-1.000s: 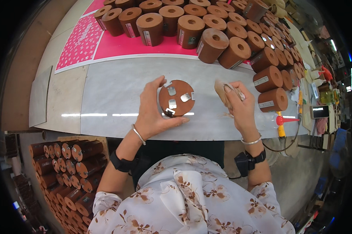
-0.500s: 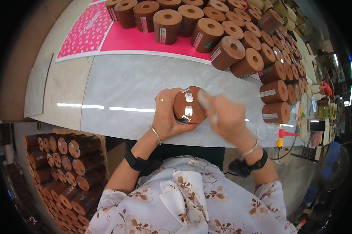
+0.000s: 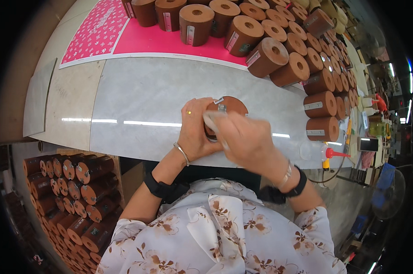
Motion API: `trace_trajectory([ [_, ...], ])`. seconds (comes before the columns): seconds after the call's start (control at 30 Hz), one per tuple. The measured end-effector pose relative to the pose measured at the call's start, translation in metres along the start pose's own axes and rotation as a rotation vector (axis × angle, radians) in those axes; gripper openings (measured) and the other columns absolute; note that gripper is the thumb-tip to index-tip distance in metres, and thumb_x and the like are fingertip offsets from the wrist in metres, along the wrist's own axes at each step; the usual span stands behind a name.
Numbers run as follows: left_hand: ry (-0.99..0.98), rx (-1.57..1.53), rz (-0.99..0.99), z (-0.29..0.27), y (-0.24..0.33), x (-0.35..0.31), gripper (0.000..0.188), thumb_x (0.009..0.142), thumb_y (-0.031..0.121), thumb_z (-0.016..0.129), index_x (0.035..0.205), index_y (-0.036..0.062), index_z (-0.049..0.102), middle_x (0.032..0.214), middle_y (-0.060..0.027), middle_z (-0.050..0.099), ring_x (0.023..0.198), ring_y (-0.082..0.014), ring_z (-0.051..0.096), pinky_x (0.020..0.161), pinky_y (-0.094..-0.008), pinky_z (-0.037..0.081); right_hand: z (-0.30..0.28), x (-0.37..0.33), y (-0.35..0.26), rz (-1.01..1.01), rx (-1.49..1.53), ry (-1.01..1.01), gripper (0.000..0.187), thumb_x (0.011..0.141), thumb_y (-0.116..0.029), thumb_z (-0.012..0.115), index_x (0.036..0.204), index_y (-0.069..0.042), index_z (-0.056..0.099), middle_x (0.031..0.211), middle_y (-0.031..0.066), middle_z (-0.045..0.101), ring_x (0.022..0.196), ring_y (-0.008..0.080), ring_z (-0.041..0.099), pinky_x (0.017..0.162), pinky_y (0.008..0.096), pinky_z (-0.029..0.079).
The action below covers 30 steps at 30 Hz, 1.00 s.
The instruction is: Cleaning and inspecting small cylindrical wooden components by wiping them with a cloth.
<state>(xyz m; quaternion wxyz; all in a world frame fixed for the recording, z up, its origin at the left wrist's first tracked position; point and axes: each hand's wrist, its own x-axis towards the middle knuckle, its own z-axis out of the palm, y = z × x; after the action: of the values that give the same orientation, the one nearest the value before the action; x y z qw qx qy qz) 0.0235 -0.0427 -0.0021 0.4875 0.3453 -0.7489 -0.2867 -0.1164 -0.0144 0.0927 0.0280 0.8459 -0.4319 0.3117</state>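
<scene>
A reddish-brown cylinder [image 3: 235, 105] stands on the grey tabletop in front of me, its round end turned up and bearing small shiny metal fittings. My left hand [image 3: 196, 125] is wrapped around its left side and steadies it. Over the top of the cylinder is my right hand [image 3: 245, 137], closed on a pale grey piece [image 3: 211, 122] that looks like folded cloth, blurred by motion. That piece lies over the left part of the round end. Most of the fittings are hidden by my right hand; one strip shows at the far edge.
Many similar brown cylinders [image 3: 196, 27] with centre holes crowd the far and right side, some on a pink printed sheet [image 3: 147, 43]. More are stacked at the lower left [image 3: 94, 171]. A bottle with a red nozzle [image 3: 335, 153] stands near the right table edge.
My right hand has swept left across the cylinder's top with the pale piece, covering fittings that showed before. My left hand keeps its hold.
</scene>
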Motion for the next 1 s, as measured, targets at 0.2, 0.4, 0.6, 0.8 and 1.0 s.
trace_trajectory([
  [0.2,-0.116,0.002,-0.063,-0.005,-0.001,-0.002,0.097,0.052,0.028,0.089,0.132,0.0037,0.04,0.127,-0.0149,0.044,0.119,-0.0313,0.042,0.1,-0.0404,0.035,-0.007,0.0,0.045,0.151,-0.131,-0.037,0.018,0.073,-0.009,0.065,0.09,-0.009,0.058,0.073,0.0059,0.056,0.06,0.0205,0.059,0.046,0.0329,0.044],
  [0.4,-0.076,0.148,0.062,-0.003,-0.01,-0.003,0.085,0.052,0.032,0.086,0.121,0.0049,0.046,0.112,-0.0125,0.05,0.106,-0.031,0.046,0.097,-0.0429,0.03,0.0,0.0,-0.016,-0.037,0.028,-0.005,0.018,0.074,-0.008,0.064,0.091,-0.009,0.059,0.074,0.0057,0.056,0.057,0.021,0.057,0.045,0.0327,0.044],
  [0.6,-0.086,0.001,-0.032,-0.003,0.0,0.002,0.091,0.052,0.028,0.088,0.127,0.0048,0.042,0.121,-0.0135,0.047,0.113,-0.0309,0.044,0.098,-0.0413,0.034,-0.006,-0.001,0.054,0.11,-0.145,0.006,0.024,0.074,-0.008,0.065,0.098,-0.008,0.062,0.072,0.0036,0.054,0.056,0.0181,0.056,0.045,0.031,0.044],
  [0.8,-0.09,-0.003,-0.054,-0.006,0.006,0.0,0.091,0.053,0.027,0.088,0.129,0.0051,0.042,0.121,-0.0135,0.047,0.113,-0.0307,0.045,0.098,-0.0413,0.034,-0.014,-0.037,-0.008,0.072,-0.004,0.127,0.016,0.078,-0.008,0.064,0.094,-0.008,0.062,0.066,0.0051,0.051,0.052,0.0178,0.055,0.043,0.0304,0.042],
  [1.0,-0.091,-0.041,-0.101,0.002,0.005,0.003,0.085,0.053,0.031,0.086,0.124,0.0049,0.046,0.116,-0.0124,0.05,0.111,-0.0312,0.046,0.098,-0.0421,0.031,-0.001,-0.008,0.045,0.223,-0.106,0.13,0.009,0.083,-0.014,0.064,0.085,-0.008,0.056,0.064,0.0074,0.054,0.053,0.0247,0.057,0.044,0.0341,0.043],
])
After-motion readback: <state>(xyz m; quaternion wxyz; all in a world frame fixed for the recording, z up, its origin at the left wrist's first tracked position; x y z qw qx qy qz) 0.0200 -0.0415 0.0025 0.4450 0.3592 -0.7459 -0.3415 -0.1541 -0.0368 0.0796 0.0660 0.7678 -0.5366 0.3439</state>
